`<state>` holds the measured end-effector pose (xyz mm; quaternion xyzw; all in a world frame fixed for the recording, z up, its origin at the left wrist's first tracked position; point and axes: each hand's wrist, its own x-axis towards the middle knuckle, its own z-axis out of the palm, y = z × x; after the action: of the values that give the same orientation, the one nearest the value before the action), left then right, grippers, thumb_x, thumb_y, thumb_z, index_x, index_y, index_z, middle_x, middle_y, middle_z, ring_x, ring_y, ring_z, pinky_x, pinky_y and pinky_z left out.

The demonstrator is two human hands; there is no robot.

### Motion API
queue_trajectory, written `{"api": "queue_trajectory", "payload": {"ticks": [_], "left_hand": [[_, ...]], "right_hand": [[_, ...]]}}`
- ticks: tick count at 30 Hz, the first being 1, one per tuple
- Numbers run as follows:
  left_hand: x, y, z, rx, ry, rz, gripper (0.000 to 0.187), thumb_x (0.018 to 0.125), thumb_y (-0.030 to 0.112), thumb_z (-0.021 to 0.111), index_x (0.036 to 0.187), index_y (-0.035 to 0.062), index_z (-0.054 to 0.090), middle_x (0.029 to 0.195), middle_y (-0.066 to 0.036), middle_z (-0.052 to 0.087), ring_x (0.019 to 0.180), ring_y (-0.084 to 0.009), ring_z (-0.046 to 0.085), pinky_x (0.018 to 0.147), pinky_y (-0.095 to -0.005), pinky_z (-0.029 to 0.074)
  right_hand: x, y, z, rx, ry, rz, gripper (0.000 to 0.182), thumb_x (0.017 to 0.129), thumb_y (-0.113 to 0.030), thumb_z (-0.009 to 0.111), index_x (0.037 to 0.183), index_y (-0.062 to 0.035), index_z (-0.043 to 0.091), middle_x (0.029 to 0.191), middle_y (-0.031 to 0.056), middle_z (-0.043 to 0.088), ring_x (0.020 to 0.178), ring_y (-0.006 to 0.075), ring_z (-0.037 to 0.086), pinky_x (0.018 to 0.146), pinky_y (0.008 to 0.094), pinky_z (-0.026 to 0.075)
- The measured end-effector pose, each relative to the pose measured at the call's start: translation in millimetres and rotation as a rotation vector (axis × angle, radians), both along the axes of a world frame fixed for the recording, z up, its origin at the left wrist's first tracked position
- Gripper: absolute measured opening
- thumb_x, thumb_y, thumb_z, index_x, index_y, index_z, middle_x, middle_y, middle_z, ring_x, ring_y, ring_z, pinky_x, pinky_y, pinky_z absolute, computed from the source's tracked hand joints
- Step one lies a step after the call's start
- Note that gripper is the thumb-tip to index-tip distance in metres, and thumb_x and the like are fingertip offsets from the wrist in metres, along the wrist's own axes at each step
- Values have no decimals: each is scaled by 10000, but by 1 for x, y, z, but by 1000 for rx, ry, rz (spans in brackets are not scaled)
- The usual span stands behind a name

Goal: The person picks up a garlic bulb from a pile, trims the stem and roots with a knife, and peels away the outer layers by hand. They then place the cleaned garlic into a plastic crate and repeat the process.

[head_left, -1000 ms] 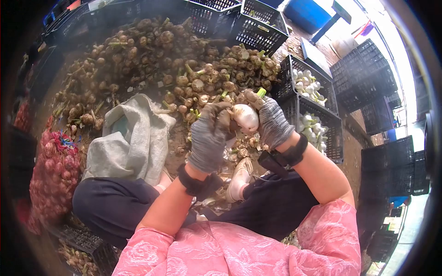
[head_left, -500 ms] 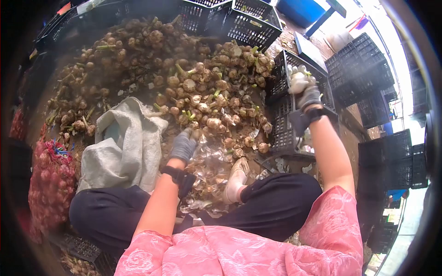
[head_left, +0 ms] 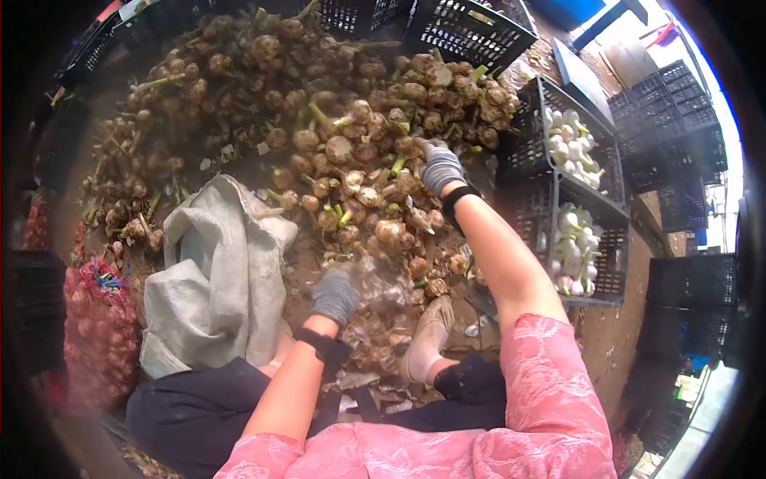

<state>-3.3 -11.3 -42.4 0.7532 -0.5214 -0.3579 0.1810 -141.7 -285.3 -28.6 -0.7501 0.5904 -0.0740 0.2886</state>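
A crumpled pale sack [head_left: 211, 295] lies on the floor, with a red mesh bag [head_left: 100, 335] to its left, blue string [head_left: 110, 277] at its top. At the upper right, a blue tub [head_left: 568, 11] is cut off by the view's edge; a flat pale slab [head_left: 584, 84] and a whitish container [head_left: 629, 62] sit near it. Beyond stand stacked black crates [head_left: 666, 120], with dark crates [head_left: 690, 291] lower down.

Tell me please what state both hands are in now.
Left grey gloved hand: near pale papery peelings; grip cannot be told.
Right grey gloved hand: at round brown garlic bulbs; grip unclear.
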Motion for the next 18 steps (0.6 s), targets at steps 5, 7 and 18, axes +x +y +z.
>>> {"api": "queue_trajectory", "payload": {"ticks": [5,7,18], "left_hand": [[1,-10,17,-111,334,90,327,761,114,596,1078,48,551,1002,-143,583,899,-246,571,777,-333,457],[4,-12,13,-112,305,111,326,748,98,608,1066,43,557,990,-137,579,905,-233,564,783,-329,456],[-22,-28,109,-565,1207,240,756,668,9,718,1299,65,306,1206,-93,442,1061,-183,481,886,-300,434]], "right_hand": [[49,-27,-23,198,325,-187,621,787,-457,505,1300,-139,359,1311,184,382,1177,331,407,958,397,351],[43,-31,-1,265,196,-179,561,763,-369,573,1244,-121,422,1283,193,413,1116,348,462,925,404,387],[-9,134,126,1064,-974,49,543,819,-270,604,1256,-46,374,1149,87,515,1014,208,540,858,360,460]]}}
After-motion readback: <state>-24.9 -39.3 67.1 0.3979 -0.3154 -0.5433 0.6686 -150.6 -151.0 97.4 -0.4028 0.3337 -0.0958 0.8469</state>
